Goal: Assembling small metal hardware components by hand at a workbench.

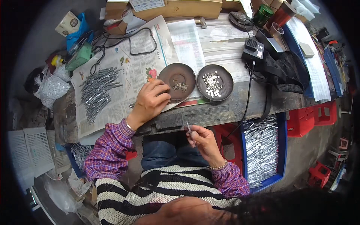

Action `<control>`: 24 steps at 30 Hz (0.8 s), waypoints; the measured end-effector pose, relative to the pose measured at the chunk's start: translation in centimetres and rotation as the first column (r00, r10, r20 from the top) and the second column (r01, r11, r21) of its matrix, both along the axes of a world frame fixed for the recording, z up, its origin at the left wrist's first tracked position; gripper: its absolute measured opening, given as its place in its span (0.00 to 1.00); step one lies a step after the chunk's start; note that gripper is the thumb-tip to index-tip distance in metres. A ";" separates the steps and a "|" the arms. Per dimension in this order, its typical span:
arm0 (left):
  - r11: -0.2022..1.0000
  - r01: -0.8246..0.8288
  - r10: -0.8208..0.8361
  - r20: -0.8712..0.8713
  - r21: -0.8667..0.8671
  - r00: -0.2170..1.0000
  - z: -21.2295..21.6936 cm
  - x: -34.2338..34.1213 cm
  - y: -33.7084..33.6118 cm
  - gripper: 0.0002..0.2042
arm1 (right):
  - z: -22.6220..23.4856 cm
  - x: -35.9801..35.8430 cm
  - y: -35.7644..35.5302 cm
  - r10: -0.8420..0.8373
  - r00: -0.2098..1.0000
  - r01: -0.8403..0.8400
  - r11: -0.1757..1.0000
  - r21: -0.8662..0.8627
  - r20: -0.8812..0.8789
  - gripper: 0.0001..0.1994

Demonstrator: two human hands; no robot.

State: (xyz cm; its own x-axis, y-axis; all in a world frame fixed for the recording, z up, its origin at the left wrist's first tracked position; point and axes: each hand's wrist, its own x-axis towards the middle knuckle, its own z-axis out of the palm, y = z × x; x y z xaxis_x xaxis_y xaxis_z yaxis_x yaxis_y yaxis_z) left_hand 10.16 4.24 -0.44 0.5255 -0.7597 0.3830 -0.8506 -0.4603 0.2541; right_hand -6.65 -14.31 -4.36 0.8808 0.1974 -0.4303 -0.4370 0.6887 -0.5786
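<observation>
My left hand (152, 99) rests palm down at the left rim of a round brown dish (189, 70), its fingers bent and slightly apart; its palm side is hidden. Small metal pins (179, 85) lie in that dish. A second dark dish (229, 87) touches or nearly touches it on the right and holds small shiny metal pieces (213, 84). My right hand (200, 140) is closed on a slim metal piece (188, 126), whose thin tip points up just in front of the table edge. A pile of slender grey metal parts (99, 90) lies left of my left hand.
Newspaper (138, 71) covers the left of the worktable. A black cable loop (153, 43) lies at the back. On the right are a black charger-like box (252, 50) with a hanging cord and a black mesh bag (287, 71). A blue crate (283, 150) of shiny metal parts stands below right.
</observation>
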 end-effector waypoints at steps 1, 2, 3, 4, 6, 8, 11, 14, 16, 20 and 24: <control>0.998 -0.002 -0.001 -0.035 -0.066 0.999 -0.1 0.1 0.1 0.08 | -0.2 0.0 -0.1 -0.001 1.000 0.001 1.000 0.013 0.025 0.13; 0.991 -0.003 -0.007 -0.071 -0.133 0.997 -0.3 0.2 0.1 0.07 | -0.3 0.0 -0.1 -0.006 0.999 0.005 1.000 0.024 0.048 0.13; 0.991 -0.003 -0.007 -0.072 -0.135 0.997 -0.2 0.0 0.0 0.07 | -0.3 0.0 -0.1 -0.006 0.999 0.005 1.000 0.023 0.047 0.13; 0.977 -0.032 -0.005 -0.174 -0.209 0.985 0.0 -0.3 -0.1 0.06 | -0.2 0.1 -0.1 -0.028 0.998 0.028 1.000 0.000 0.054 0.13; 0.958 -0.073 -0.005 -0.273 -0.277 0.962 0.3 -1.1 0.0 0.05 | -0.1 0.1 0.1 -0.046 0.997 0.047 0.999 -0.020 0.062 0.13; 0.930 -0.146 -0.071 -0.557 -0.336 0.828 0.4 -1.8 0.0 0.04 | 0.0 0.2 0.2 -0.073 0.989 0.092 0.985 -0.146 0.125 0.14; 0.898 -0.227 -0.140 -0.734 -0.377 0.664 -0.2 -3.2 0.1 0.04 | -0.1 0.1 0.5 -0.091 0.989 0.112 0.978 -0.179 0.119 0.14; 0.838 -0.334 -0.271 -0.860 -0.432 0.432 -0.3 -4.6 0.1 0.05 | -0.3 0.0 0.4 -0.074 0.990 0.098 0.972 -0.212 0.118 0.14; 0.830 -0.377 -0.306 -0.900 -0.411 0.310 -0.1 -5.1 0.1 0.05 | -0.2 0.0 0.5 -0.069 0.990 0.096 0.968 -0.233 0.120 0.14; 0.835 -0.409 -0.289 -0.927 -0.367 0.240 0.1 -5.7 -0.4 0.05 | 0.0 0.0 0.5 -0.052 0.991 0.087 0.948 -0.307 0.121 0.14; 0.854 -0.375 -0.250 -0.917 -0.360 0.311 -0.1 -6.2 -0.5 0.05 | -0.1 0.2 0.9 -0.046 0.987 0.090 0.953 -0.288 0.154 0.15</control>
